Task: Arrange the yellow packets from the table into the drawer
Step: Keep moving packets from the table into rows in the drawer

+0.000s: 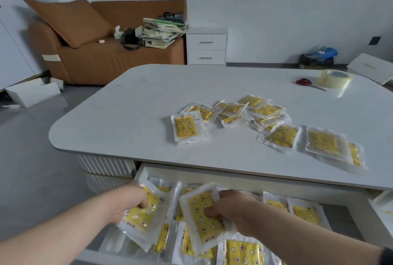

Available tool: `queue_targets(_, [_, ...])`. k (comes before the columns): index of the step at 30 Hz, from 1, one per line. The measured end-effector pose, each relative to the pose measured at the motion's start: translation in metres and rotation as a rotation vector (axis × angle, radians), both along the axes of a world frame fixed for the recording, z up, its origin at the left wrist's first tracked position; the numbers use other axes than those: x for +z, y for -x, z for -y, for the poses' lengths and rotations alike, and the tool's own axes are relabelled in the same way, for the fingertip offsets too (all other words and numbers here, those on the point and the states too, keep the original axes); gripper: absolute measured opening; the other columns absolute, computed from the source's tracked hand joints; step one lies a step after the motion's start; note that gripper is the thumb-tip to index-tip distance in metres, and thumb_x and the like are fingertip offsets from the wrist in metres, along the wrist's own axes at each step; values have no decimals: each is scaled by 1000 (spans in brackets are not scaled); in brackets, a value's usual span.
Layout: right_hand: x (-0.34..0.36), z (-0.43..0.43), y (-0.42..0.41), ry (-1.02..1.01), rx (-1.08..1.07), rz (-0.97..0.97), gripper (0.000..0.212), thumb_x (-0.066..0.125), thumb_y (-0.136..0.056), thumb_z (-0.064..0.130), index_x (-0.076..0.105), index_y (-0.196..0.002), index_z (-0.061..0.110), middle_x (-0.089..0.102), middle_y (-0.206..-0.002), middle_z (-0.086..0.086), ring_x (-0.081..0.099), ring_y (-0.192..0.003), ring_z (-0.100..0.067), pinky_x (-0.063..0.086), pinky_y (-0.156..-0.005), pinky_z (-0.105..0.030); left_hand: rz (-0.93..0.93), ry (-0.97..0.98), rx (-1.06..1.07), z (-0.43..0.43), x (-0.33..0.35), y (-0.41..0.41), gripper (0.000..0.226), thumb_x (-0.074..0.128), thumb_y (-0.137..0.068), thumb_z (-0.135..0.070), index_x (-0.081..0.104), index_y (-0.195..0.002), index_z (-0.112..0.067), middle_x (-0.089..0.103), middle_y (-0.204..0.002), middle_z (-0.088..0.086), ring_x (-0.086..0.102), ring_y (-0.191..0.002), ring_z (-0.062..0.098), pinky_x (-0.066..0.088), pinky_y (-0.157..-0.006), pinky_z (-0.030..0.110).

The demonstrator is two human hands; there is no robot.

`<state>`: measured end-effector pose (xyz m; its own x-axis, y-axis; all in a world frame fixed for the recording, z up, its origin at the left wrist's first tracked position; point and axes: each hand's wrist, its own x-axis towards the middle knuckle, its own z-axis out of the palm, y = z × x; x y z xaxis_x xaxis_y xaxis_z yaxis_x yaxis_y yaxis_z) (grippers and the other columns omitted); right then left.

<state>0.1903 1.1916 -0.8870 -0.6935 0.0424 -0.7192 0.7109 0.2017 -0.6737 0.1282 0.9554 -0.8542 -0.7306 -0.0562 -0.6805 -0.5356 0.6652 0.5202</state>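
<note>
Several yellow packets (234,114) in clear wrappers lie scattered on the white table (131,103), right of centre. Below the table's front edge the drawer (143,172) stands pulled out, with several yellow packets lying in it. My left hand (129,201) is closed on a yellow packet (141,214) over the drawer's left part. My right hand (230,211) grips another yellow packet (202,218), tilted, above the drawer's middle. Both packets overlap those lying underneath.
Red-handled scissors (306,83) and a roll of clear tape (336,77) sit at the table's far right. Behind stand a brown sofa (102,56) with a book pile (163,31), a white two-drawer cabinet (206,46), and white boxes (34,92) on the floor.
</note>
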Motion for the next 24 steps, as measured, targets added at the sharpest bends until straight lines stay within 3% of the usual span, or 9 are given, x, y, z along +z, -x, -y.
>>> queue_targets(2, [-7, 8, 8, -35, -95, -29, 27, 77, -77, 10, 67, -103, 11, 74, -99, -9, 71, -92, -27, 57, -88, -44, -35, -41, 85, -6, -10, 3, 59, 53, -83, 9, 38, -139, 0, 32, -150, 18, 27, -140, 32, 22, -112, 46])
queue_targets(6, [-11, 27, 24, -91, -207, -72, 25, 73, -83, 16, 63, -105, 12, 70, -98, -8, 68, -88, -23, 57, -81, -35, -147, -82, 165, -16, -21, 13, 48, 50, -84, 8, 44, -131, 2, 48, -124, 15, 44, -112, 29, 34, -93, 35])
queue_targets(8, [-14, 34, 31, -91, -246, -80, 26, 72, -84, 17, 62, -107, 12, 69, -97, -8, 66, -84, -20, 55, -74, -31, -176, -70, 159, -18, -27, 18, 50, 51, -84, 7, 44, -133, 2, 50, -128, 19, 46, -116, 32, 37, -92, 35])
queue_targets(11, [-23, 43, 38, -79, -305, -87, 26, 73, -84, 16, 63, -107, 11, 69, -100, -8, 66, -89, -23, 55, -76, -32, -205, -35, 152, -20, -36, 22, 53, 49, -83, 7, 43, -135, 0, 50, -130, 20, 47, -119, 34, 40, -91, 37])
queue_targets(15, [-37, 55, 42, -91, -355, -97, 20, 72, -83, 14, 62, -99, 16, 68, -93, -5, 67, -89, -25, 58, -83, -37, -241, -37, 132, -22, -43, 25, 35, 46, -85, 10, 49, -119, -1, 54, -97, 10, 49, -81, 17, 38, -71, 27])
queue_targets(19, [-43, 59, 45, -134, -345, -122, 18, 75, -79, 16, 59, -87, 21, 69, -90, -3, 68, -88, -25, 59, -83, -39, -281, 17, 95, -17, -56, 35, 44, 51, -85, 5, 47, -128, -2, 56, -115, 15, 53, -89, 23, 44, -68, 28])
queue_targets(24, [-39, 60, 43, -282, -182, -190, 21, 74, -79, 24, 61, -95, 20, 68, -90, 2, 65, -81, -18, 56, -69, -27, -409, 104, -21, -10, -63, 30, 19, 60, -81, 3, 67, -91, -11, 67, -84, 6, 64, -75, 23, 42, -53, 21])
